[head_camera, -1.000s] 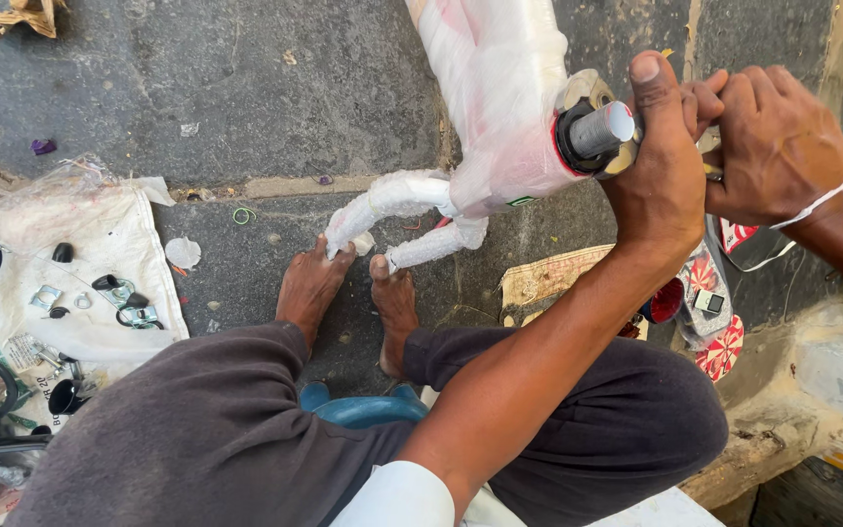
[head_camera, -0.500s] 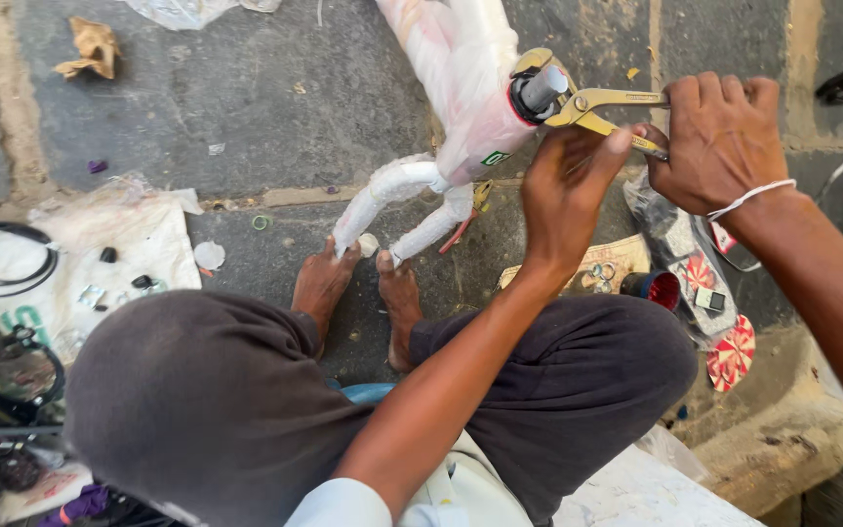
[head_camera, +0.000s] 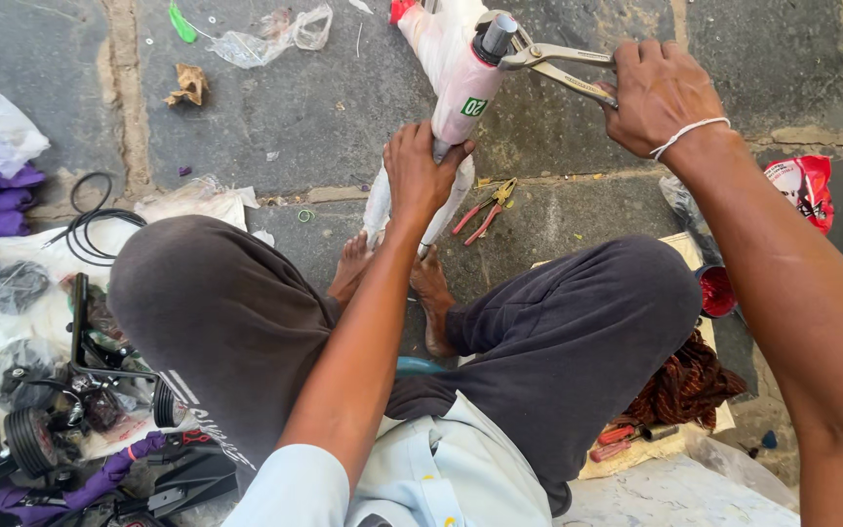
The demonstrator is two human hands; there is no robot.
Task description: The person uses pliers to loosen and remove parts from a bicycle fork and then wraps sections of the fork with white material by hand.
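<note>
As my left hand (head_camera: pixel 420 176) slides down to clamp the plastic-wrapped white bicycle fork (head_camera: pixel 461 93) at its crown, my right hand (head_camera: pixel 658 93) squeezes shut on the handles of the large pliers (head_camera: pixel 548 63), whose jaws now bite the black steerer tube (head_camera: pixel 495 37) at the fork's top end, a grip freshly set for turning. Small red-handled pliers (head_camera: pixel 485 208) lie on the stone floor (head_camera: pixel 324 98) just beside the fork legs, near my bare feet (head_camera: pixel 431 293).

- Right hand (head_camera: pixel 658 96): white band worn at the wrist.
- Left hand (head_camera: pixel 420 174): nothing worn on it; forearm uncovered.
- Clothing: pale blue short-sleeved shirt (head_camera: pixel 421 478), dark grey trousers (head_camera: pixel 226 322).
- Feet (head_camera: pixel 431 293): no footwear.
</note>
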